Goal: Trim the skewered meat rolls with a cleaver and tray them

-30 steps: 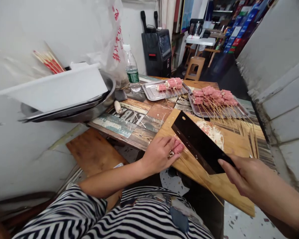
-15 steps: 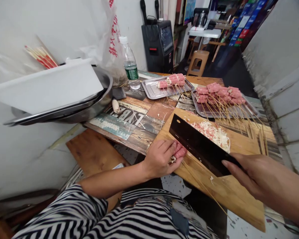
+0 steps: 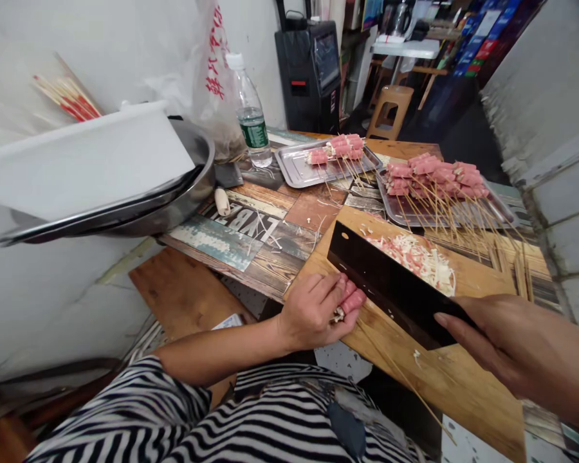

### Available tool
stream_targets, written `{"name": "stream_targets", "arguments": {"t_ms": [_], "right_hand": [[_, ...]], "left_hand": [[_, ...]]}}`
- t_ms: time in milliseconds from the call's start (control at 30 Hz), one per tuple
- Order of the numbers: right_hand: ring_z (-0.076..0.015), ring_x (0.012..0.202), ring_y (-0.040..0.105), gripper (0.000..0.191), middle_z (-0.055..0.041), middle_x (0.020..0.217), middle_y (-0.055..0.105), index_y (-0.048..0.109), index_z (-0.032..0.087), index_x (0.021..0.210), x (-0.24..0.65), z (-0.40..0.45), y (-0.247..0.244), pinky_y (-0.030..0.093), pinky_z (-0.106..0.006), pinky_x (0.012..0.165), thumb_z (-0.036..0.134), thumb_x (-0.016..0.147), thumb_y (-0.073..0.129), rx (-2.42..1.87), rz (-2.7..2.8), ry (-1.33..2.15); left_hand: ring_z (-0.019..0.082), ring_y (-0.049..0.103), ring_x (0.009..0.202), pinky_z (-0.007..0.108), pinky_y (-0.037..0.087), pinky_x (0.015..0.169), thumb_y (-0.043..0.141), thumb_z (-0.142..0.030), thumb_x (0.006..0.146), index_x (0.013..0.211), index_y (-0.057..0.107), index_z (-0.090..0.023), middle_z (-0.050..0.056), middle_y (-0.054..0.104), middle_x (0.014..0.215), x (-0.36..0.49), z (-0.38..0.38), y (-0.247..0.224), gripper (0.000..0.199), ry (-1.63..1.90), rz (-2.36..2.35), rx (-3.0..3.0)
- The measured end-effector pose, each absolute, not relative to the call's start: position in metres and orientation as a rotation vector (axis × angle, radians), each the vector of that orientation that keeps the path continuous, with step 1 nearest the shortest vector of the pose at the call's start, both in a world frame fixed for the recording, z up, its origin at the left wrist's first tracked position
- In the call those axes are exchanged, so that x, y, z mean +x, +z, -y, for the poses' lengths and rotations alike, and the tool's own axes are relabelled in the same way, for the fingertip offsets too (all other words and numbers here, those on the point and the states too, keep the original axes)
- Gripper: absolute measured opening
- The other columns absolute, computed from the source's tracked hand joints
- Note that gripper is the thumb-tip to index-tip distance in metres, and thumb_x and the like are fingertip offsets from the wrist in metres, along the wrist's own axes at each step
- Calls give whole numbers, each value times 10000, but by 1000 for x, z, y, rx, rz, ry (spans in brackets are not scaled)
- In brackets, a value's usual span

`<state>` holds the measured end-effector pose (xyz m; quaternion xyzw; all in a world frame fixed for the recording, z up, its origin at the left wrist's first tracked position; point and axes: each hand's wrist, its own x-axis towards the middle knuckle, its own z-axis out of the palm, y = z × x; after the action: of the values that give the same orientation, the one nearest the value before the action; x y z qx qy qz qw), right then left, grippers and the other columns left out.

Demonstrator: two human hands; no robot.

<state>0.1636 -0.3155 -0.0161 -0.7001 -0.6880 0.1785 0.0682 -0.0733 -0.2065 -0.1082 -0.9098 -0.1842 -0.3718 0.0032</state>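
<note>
My left hand (image 3: 316,308) is closed around pink meat rolls (image 3: 351,298) with white strands at their ends, at the left edge of the wooden cutting board (image 3: 444,379). A thin bamboo skewer (image 3: 405,379) runs from near the rolls toward the board's front edge. In my right hand (image 3: 502,334) is the handle of a dark cleaver (image 3: 390,283). Its broad blade is tilted over the board, with white bits stuck on it, close beside the rolls. Behind the blade lies a heap of chopped white and pink shreds (image 3: 427,260), partly hidden.
Two metal trays hold skewered rolls: one (image 3: 294,168) at the back, a fuller one (image 3: 395,215) at right. Left are a water bottle (image 3: 253,122) and a large steel bowl (image 3: 174,209) topped by a white sheet (image 3: 101,161). Loose skewers (image 3: 521,270) lie beyond the board.
The view has shifted slightly, so the trays and board appear a little farther right. Both hands keep their grips, and the cleaver stays at nearly the same tilt beside the rolls.
</note>
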Motion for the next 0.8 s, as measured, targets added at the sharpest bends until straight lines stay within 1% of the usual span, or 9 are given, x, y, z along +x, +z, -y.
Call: {"name": "stream_targets", "arguments": {"t_ms": [133,233,333,400,467,533,633,700,800], "right_hand": [[-198,502,536,361,-91,563,584,473,243,623,144,293,-23,305,-334,513,419,917,359,-2176,2132,416],[-192,541,556,314,-84,590,599,513,220,696,139,286,-23,321,-315,542,376,926,368,-2198,2070,307],[-185,481,493,332,-59,519,530,469,234,677,146,294,-14,289,-318,530,414,923,337,-2232,1935,219],[-179,433,430,335,-44,477,477,426,249,655,154,304,-7,267,-326,522,442,912,332,-2240,1868,208],[-178,414,411,329,-45,472,473,390,256,646,160,313,-2,273,-333,529,450,906,334,-2255,1823,243],[-190,433,459,329,-63,504,517,374,257,645,163,321,0,313,-337,556,443,915,338,-2285,1785,317],[-216,500,545,357,-85,545,574,369,258,624,163,329,0,364,-342,615,423,940,355,-2335,1738,418],[-224,530,568,388,-86,546,589,370,261,596,163,334,-1,369,-341,628,404,957,370,-2361,1706,453],[-224,532,573,406,-67,509,582,384,264,578,163,343,-2,370,-337,636,372,969,401,-2374,1646,488]], "left_hand": [[233,714,870,360,617,705,651,-313,842,1046,687,-129,150,745,1030,-74,206,-109,277,-1192,573,-2860],[233,705,928,370,609,769,624,-316,875,1077,669,-142,142,734,1049,-76,208,-103,271,-1116,601,-2938],[249,687,943,396,593,806,611,-407,907,1071,650,-132,143,718,1040,-77,211,-90,322,-948,676,-3010],[263,677,894,411,582,783,610,-512,899,1015,648,-127,138,707,970,-74,214,-80,405,-752,771,-3035],[273,667,844,419,569,764,612,-558,882,948,648,-125,128,691,889,-67,216,-69,440,-516,891,-3036],[279,667,825,415,555,755,586,-520,900,930,650,-121,125,684,857,-59,217,-59,405,-307,988,-3024],[288,683,828,386,534,714,519,-407,918,975,662,-114,142,700,881,-47,216,-45,330,-73,1058,-3015],[291,692,838,361,516,686,518,-334,883,949,675,-117,153,710,891,-40,212,-35,275,81,1056,-3017],[286,691,832,332,491,658,590,-297,801,875,691,-140,132,719,870,-35,198,-21,201,323,991,-3047]]}}
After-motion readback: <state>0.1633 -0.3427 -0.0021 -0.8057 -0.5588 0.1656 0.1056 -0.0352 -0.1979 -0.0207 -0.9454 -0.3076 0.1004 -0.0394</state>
